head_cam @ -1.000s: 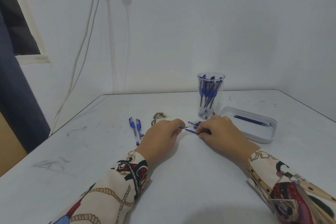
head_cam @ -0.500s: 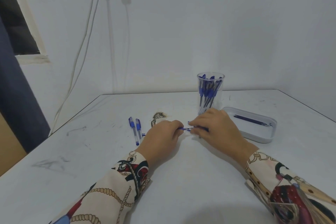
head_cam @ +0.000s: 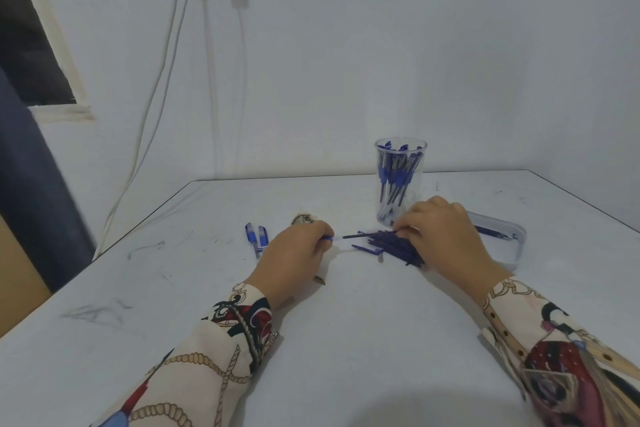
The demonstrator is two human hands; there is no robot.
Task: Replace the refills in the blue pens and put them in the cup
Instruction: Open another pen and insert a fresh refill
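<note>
Near the middle of the frame the left hand gripped a pen barrel with its fingers curled round it, only the blue and clear tip showing past the knuckles. It was held level and low over the table, which looked like a way to steady the open end for the thin refill meeting it from the right. The right hand, just right of centre, had its fingertips bent down onto the far end of that refill and onto the pile of refills; whether it truly pinched the one refill or only pressed on the heap could not be told.

The dark blue refills lay bunched in a loose fan under and just left of the right hand, presumably kept close for quick picking. A small blue cap lay at the heap's lower left edge. Two blue pens lay side by side left of the left hand, likely waiting their turn.

The clear cup stood upright above the right hand, already crowded with blue pens. A shallow tray at the right held one thin blue stick
</note>
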